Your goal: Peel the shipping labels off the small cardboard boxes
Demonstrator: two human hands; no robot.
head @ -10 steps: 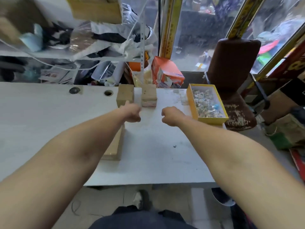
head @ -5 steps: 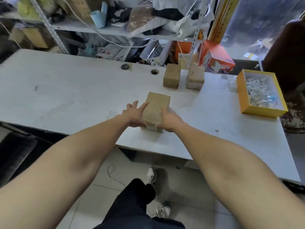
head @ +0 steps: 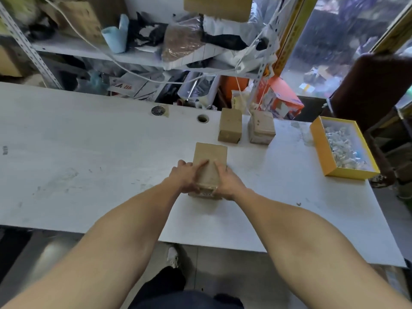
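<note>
A white surface (head: 89, 152) was seen spanning the scene, marked by a round cable hole (head: 202, 118) and a capped hole (head: 158, 110) near its far edge. A yellow tray (head: 321, 150) filled with small pale pieces was placed at the right of the surface. Beyond the far edge, a cluttered metal shelf (head: 73, 49) was loaded with a light blue roll (head: 116, 39), bags and white cables. An orange carton (head: 283, 99) was seen at far right, and a dark brown chair (head: 374, 85) was stood beside the tray.

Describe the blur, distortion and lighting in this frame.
Head view: wide-angle bending curves the table edges and stretches the forearms; both hands on the near cardboard box look fairly sharp; the shelf clutter and window corner smear; soft daylight, no harsh glare.
</note>
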